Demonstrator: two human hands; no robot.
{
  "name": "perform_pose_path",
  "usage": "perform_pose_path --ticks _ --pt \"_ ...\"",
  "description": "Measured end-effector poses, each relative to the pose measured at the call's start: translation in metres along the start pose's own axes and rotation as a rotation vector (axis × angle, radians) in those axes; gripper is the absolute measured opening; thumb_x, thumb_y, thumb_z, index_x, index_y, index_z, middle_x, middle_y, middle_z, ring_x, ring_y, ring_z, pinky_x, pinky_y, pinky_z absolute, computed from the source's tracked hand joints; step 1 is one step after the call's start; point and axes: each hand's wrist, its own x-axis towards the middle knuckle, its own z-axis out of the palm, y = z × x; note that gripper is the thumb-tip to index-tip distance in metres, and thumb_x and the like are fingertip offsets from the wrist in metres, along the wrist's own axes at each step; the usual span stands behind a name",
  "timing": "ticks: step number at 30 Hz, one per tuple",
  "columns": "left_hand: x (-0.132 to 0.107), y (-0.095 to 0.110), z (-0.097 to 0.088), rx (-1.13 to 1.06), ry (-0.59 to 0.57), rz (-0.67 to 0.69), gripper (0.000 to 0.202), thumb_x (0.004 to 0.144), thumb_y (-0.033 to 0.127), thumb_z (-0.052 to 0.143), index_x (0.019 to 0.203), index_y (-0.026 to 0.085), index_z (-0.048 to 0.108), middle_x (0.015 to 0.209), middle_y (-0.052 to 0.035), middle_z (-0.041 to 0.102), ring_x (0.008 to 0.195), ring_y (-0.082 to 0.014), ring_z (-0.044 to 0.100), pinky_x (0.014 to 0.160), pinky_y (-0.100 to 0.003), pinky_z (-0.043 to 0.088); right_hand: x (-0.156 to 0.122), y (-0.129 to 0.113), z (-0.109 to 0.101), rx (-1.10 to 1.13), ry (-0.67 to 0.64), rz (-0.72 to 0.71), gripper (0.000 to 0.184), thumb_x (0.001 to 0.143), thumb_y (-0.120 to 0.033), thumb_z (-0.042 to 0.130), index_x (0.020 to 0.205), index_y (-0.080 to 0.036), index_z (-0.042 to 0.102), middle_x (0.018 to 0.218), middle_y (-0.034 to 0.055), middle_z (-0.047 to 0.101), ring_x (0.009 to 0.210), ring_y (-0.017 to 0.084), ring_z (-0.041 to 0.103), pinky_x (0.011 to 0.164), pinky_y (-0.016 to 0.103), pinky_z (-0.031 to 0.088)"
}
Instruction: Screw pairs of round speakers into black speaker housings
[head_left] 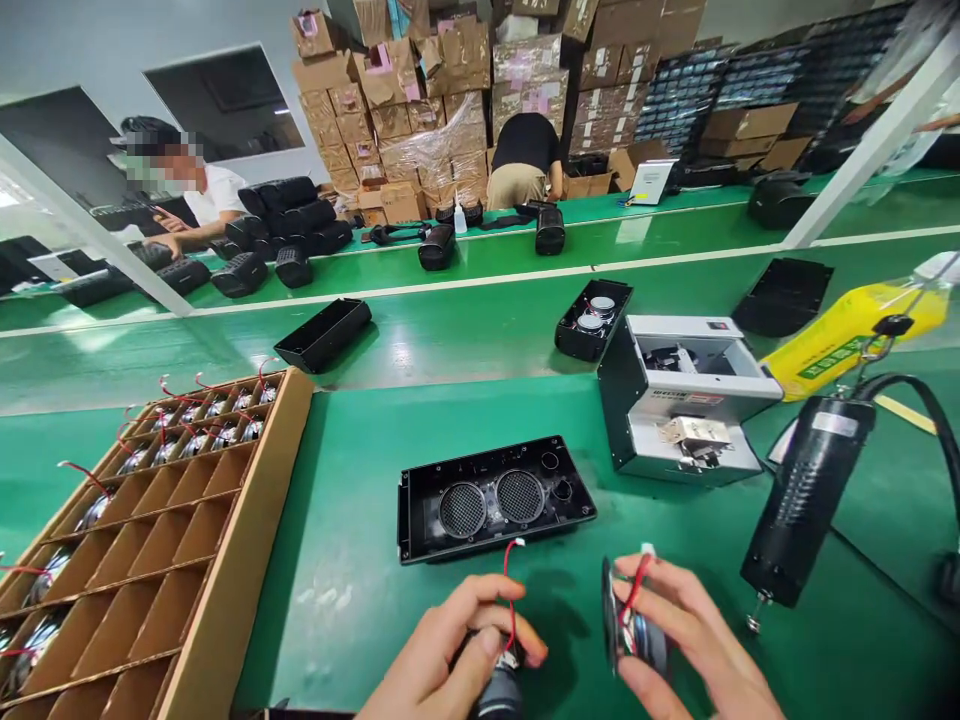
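Close to the near edge, my left hand (457, 650) is closed around a small round speaker (501, 692), whose red wire rises to a white plug. Most of that speaker is hidden by my fingers and the frame's bottom edge. My right hand (697, 630) grips a second speaker (630, 625) by its sides, tilted so its rim faces left; its red wire runs up to a white connector by my fingertips. Beyond both hands lies an open black speaker housing (495, 500) with two round mesh grilles and two smaller holes on the right.
A cardboard box with dividers (247, 540) holds several speakers at left. On the right stand a grey screw feeder machine (682, 400), a hanging black electric screwdriver (810, 500) and a yellow bottle (847, 330). Black housings (322, 335) sit on the conveyor; people work beyond.
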Motion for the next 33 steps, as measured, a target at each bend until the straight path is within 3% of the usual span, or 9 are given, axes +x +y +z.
perform_pose_path --ticks 2,5,9,12,15,18,21,29,33 --pt "0.008 0.013 -0.007 0.077 -0.099 -0.084 0.042 0.108 0.054 0.037 0.133 0.023 0.052 0.117 -0.0046 0.069 0.111 -0.0119 0.062 0.104 -0.027 0.044 0.007 0.017 -0.021 -0.163 -0.118 -0.058 0.036 0.101 -0.026 0.054 0.137 -0.024 0.056 0.142 0.0097 0.047 0.127 0.009 0.056 0.100 0.013 0.051" --pt "0.026 0.031 -0.013 0.251 -0.234 -0.156 0.038 0.109 0.049 0.035 0.123 0.024 0.060 0.118 0.0013 0.070 0.110 -0.0094 0.063 0.101 -0.021 0.045 0.014 0.033 -0.041 -0.371 -0.254 -0.175 0.046 0.101 -0.029 0.055 0.146 -0.024 0.052 0.142 0.0052 0.052 0.123 0.016 0.056 0.098 0.027 0.055" --pt "0.042 0.042 -0.020 0.465 -0.314 -0.172 0.034 0.109 0.035 0.030 0.119 0.023 0.061 0.111 0.0030 0.069 0.099 -0.0089 0.063 0.092 -0.018 0.045 0.017 0.040 -0.049 -0.520 -0.323 -0.317 0.045 0.092 -0.020 0.052 0.136 -0.018 0.063 0.128 0.0040 0.063 0.093 0.019 0.059 0.066 0.033 0.051" --pt "0.041 0.045 -0.021 0.607 -0.262 -0.299 0.030 0.109 0.039 0.029 0.124 0.027 0.053 0.111 0.0039 0.066 0.095 -0.0087 0.063 0.085 -0.018 0.043 0.019 0.039 -0.051 -0.512 -0.333 -0.307 0.043 0.091 -0.019 0.050 0.131 -0.020 0.066 0.122 0.0053 0.065 0.092 0.019 0.062 0.062 0.032 0.053" --pt "0.033 0.046 -0.015 0.700 -0.165 -0.406 0.028 0.107 0.044 0.031 0.114 0.026 0.050 0.102 -0.0008 0.064 0.089 -0.0143 0.059 0.078 -0.024 0.039 0.017 0.041 -0.054 -0.503 -0.344 -0.282 0.044 0.094 -0.026 0.052 0.137 -0.021 0.062 0.128 0.0039 0.063 0.101 0.018 0.065 0.075 0.032 0.061" --pt "0.025 0.042 -0.011 0.748 -0.164 -0.393 0.034 0.106 0.048 0.031 0.100 0.023 0.053 0.099 -0.0024 0.062 0.090 -0.0166 0.054 0.080 -0.026 0.035 0.016 0.043 -0.055 -0.454 -0.360 -0.259 0.043 0.097 -0.027 0.050 0.138 -0.022 0.061 0.130 0.0028 0.064 0.107 0.016 0.066 0.088 0.027 0.060" --pt "0.020 0.034 -0.015 0.698 -0.170 -0.305 0.037 0.107 0.050 0.033 0.097 0.022 0.056 0.109 -0.0016 0.060 0.097 -0.0141 0.053 0.088 -0.024 0.036 0.026 0.042 -0.051 -0.367 -0.357 -0.136 0.044 0.097 -0.035 0.053 0.137 -0.020 0.064 0.126 0.0116 0.066 0.111 0.021 0.065 0.095 0.031 0.057" --pt "0.015 0.036 -0.015 0.720 -0.095 -0.333 0.016 0.097 0.031 0.055 0.100 0.026 0.070 0.100 0.0036 0.066 0.085 -0.0108 0.057 0.077 -0.024 0.037 0.108 0.029 -0.044 -0.144 -0.334 -0.150 0.049 0.092 -0.045 0.065 0.133 -0.018 0.065 0.120 0.0143 0.067 0.109 0.024 0.066 0.090 0.033 0.056" --pt "0.014 0.037 -0.015 0.768 -0.004 -0.367 0.011 0.095 0.026 0.057 0.094 0.023 0.068 0.088 0.0053 0.069 0.074 -0.0108 0.056 0.072 -0.025 0.036 0.152 0.024 -0.041 -0.022 -0.348 -0.261 0.040 0.094 -0.040 0.067 0.131 -0.023 0.059 0.125 0.0026 0.067 0.106 0.015 0.067 0.089 0.028 0.053"
